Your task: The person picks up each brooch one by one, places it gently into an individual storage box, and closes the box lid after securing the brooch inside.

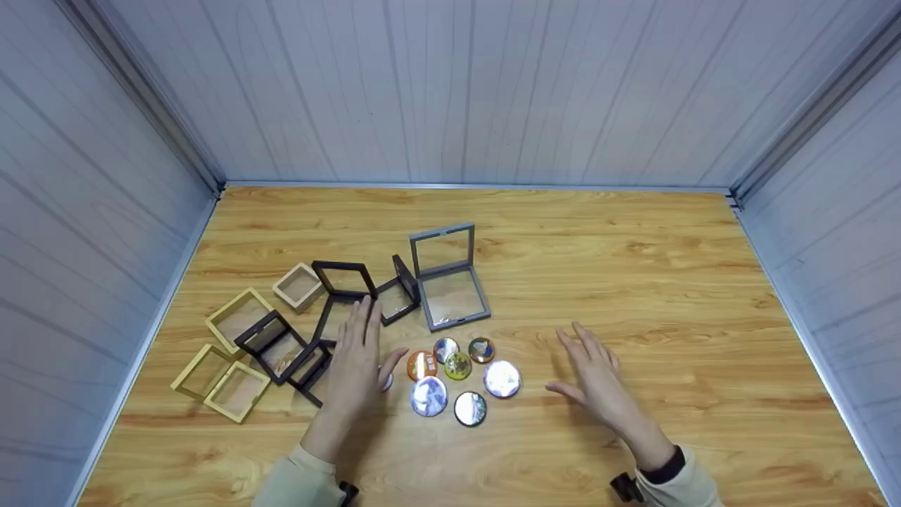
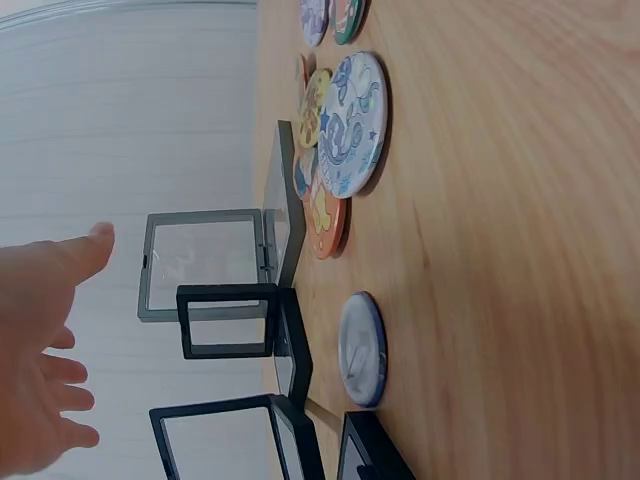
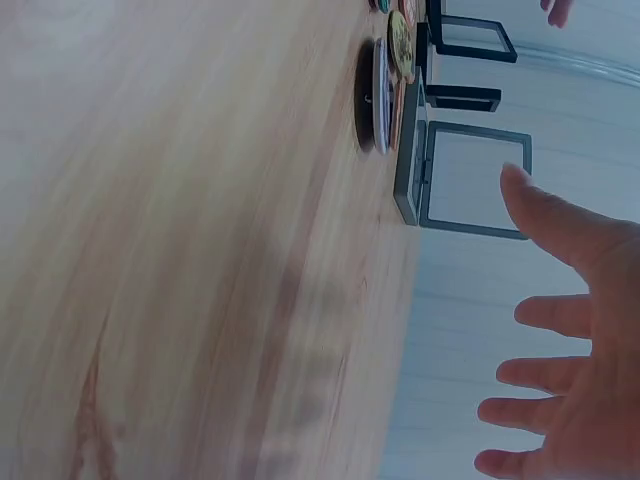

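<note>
Several round badges (image 1: 457, 377) lie in a cluster on the wooden table (image 1: 633, 282), with one more badge (image 2: 360, 348) partly under my left hand. My left hand (image 1: 359, 359) hovers flat, fingers straight, over that badge and the open black frame cases (image 1: 345, 282); it holds nothing. My right hand (image 1: 595, 377) hovers open to the right of the badges, fingers spread and empty. An open grey frame case (image 1: 447, 278) stands just behind the badges, also seen as the grey frame case (image 3: 465, 180) in the right wrist view.
Tan frame cases (image 1: 239, 320) and further black ones (image 1: 281, 352) crowd the table's left side. White panel walls (image 1: 457, 84) enclose the table on three sides. Bare wood lies to the right of my right hand.
</note>
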Demonstrator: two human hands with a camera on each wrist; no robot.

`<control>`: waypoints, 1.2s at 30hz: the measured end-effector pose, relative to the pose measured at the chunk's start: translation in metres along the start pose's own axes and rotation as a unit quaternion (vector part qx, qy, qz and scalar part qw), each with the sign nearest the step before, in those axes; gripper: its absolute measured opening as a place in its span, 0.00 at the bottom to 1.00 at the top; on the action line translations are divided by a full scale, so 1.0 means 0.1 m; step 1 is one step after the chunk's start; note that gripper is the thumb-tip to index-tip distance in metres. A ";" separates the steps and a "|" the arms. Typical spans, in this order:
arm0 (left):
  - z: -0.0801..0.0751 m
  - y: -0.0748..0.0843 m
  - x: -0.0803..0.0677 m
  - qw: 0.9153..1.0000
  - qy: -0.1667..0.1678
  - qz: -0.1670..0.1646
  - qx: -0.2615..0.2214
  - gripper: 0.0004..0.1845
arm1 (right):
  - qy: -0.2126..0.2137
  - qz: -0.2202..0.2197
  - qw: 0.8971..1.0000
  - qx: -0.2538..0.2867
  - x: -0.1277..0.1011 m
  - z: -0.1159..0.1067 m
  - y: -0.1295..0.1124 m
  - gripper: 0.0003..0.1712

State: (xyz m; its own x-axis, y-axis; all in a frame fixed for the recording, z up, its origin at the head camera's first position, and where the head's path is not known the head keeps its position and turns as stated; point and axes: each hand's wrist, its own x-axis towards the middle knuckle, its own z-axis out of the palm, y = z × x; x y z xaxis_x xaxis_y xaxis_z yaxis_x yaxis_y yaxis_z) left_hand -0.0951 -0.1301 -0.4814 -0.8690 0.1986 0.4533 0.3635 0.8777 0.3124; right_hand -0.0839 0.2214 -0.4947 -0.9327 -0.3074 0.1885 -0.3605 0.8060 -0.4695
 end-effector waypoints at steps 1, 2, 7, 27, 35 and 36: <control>0.00 0.00 0.02 1.000 0.012 0.007 -0.002 0.40 | 0.002 -0.002 1.000 0.002 0.01 0.01 -0.01 0.46; 0.01 0.00 0.03 1.000 0.023 0.013 -0.005 0.39 | 0.003 -0.003 1.000 0.004 0.01 0.02 -0.02 0.46; 0.04 0.01 0.12 0.997 0.062 0.038 -0.025 0.34 | 0.015 -0.008 1.000 0.009 0.05 0.08 -0.05 0.43; 0.16 0.02 0.62 0.992 0.100 0.036 -0.064 0.23 | -0.058 0.012 0.990 0.127 0.17 0.30 -0.05 0.38; 0.23 0.03 0.81 0.992 0.091 0.004 -0.083 0.21 | -0.086 0.002 0.986 0.142 0.22 0.36 -0.09 0.38; 0.24 0.02 0.84 0.992 0.090 -0.001 -0.083 0.21 | -0.088 -0.003 0.986 0.143 0.22 0.37 -0.09 0.38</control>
State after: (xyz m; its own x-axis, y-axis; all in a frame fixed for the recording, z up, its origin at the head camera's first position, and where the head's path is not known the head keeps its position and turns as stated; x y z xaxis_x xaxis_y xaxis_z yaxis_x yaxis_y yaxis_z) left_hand -0.1754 -0.1007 -0.4628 -0.8011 0.1023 0.5897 0.4253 0.7905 0.4407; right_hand -0.1013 0.1888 -0.5182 -0.9085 -0.4147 0.0503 -0.3290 0.6360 -0.6981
